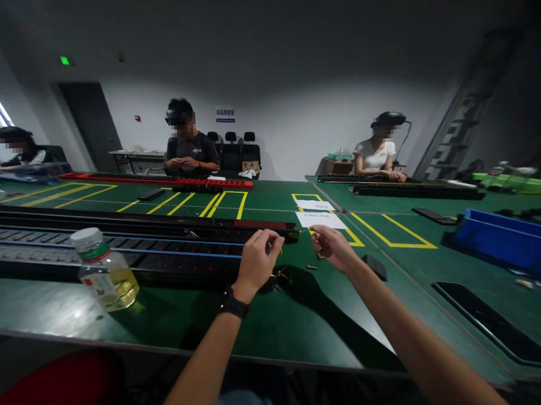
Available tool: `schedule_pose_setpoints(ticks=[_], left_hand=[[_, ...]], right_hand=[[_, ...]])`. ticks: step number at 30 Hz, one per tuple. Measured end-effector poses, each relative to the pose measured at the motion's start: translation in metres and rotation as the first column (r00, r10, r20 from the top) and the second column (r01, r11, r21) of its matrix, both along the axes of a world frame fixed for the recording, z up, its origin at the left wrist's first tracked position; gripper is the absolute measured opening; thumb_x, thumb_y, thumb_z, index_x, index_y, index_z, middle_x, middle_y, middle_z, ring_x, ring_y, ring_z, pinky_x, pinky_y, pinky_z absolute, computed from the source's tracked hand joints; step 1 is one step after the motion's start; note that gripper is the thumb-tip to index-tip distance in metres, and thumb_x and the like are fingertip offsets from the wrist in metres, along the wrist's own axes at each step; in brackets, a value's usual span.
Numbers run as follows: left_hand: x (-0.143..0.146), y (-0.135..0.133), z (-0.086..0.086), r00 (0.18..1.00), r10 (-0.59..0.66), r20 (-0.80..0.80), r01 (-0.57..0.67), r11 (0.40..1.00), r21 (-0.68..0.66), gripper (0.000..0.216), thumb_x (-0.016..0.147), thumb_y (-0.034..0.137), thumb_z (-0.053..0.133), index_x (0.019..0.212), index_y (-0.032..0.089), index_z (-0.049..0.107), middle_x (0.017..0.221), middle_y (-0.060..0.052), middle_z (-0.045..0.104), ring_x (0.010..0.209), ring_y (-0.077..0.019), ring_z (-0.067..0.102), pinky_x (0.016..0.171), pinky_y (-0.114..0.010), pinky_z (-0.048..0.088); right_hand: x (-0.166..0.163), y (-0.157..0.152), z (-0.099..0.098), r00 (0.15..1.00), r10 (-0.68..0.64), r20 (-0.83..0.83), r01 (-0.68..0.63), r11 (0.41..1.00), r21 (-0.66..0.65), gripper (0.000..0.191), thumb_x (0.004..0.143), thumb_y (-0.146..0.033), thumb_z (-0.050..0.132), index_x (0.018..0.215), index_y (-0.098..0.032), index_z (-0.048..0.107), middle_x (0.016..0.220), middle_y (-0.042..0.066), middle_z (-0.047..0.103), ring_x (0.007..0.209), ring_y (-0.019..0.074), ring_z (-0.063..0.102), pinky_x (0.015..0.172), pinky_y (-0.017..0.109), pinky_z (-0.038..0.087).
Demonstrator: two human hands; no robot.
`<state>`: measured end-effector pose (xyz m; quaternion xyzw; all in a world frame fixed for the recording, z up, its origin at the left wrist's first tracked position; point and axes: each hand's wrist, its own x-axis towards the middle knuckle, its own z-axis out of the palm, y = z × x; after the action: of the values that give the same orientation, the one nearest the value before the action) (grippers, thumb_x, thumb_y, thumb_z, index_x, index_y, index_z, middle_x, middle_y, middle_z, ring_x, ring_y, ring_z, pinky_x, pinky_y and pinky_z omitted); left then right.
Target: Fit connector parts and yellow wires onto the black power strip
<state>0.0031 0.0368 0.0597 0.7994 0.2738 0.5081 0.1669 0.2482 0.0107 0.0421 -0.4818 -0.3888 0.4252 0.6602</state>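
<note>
While I hold both hands over the green table (304, 327), the long black power strip (141, 248) runs in from the left and ends just beside my left hand (256, 260). The blue bin (503, 241) is well off right, the bottle (104, 273) near left. Left hand pinches a small brass part (279, 246). Right hand (331, 246) is near it, not touching, fingers curled; can't tell if it holds anything. Loose brass bits (311, 266) lie on the table below, between the hands.

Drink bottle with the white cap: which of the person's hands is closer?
Left. The left hand is right of the bottle, at the end of the black strip; the right hand is farther right, past the left hand.
</note>
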Motion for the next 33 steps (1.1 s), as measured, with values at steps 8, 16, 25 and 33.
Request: schedule_pose_setpoints(ticks=[8, 16, 25, 33], left_hand=[[0.007, 0.065, 0.004, 0.968, -0.197, -0.153, 0.170, 0.971, -0.170, 0.017, 0.101, 0.032, 0.061, 0.095, 0.020, 0.070, 0.087, -0.002, 0.076, 0.076, -0.0166, 0.067, 0.076, -0.032, 0.055], [-0.002, 0.065, -0.012, 0.786, 0.010, -0.618, 0.058, 0.994, 0.091, 0.012, 0.098, 0.022, 0.061, 0.101, 0.022, 0.073, 0.102, -0.005, 0.076, 0.102, -0.0252, 0.069, 0.092, -0.039, 0.050], [-0.006, 0.063, -0.014, 0.720, 0.058, -0.692, 0.039, 0.991, 0.124, 0.014, 0.100, 0.024, 0.065, 0.104, 0.025, 0.079, 0.106, -0.004, 0.079, 0.102, -0.0253, 0.068, 0.090, -0.038, 0.047], [-0.007, 0.059, -0.010, 0.674, 0.065, -0.736, 0.039, 0.992, 0.124, 0.017, 0.103, 0.031, 0.067, 0.111, 0.027, 0.081, 0.110, -0.004, 0.082, 0.105, -0.0266, 0.069, 0.089, -0.039, 0.048]], right_hand=[[0.017, 0.015, -0.033, 0.866, -0.186, 0.464, 0.187, 0.981, 0.046, 0.042, 0.075, -0.063, 0.077, 0.080, -0.023, 0.067, 0.060, 0.001, 0.064, 0.054, 0.0164, 0.054, 0.054, 0.029, 0.039], [0.001, 0.004, -0.044, 0.491, -0.230, 0.840, 0.209, 0.967, 0.142, 0.022, 0.094, -0.040, 0.060, 0.084, -0.023, 0.069, 0.064, 0.000, 0.065, 0.059, 0.0170, 0.060, 0.063, 0.029, 0.040], [-0.006, -0.005, -0.039, 0.353, -0.215, 0.911, 0.211, 0.966, 0.147, 0.018, 0.096, -0.032, 0.055, 0.089, -0.023, 0.069, 0.063, -0.001, 0.065, 0.057, 0.0165, 0.058, 0.061, 0.028, 0.036], [-0.004, -0.007, -0.036, 0.299, -0.261, 0.918, 0.218, 0.955, 0.201, 0.016, 0.095, -0.029, 0.056, 0.087, -0.023, 0.069, 0.063, -0.001, 0.066, 0.055, 0.0164, 0.057, 0.060, 0.029, 0.034]])
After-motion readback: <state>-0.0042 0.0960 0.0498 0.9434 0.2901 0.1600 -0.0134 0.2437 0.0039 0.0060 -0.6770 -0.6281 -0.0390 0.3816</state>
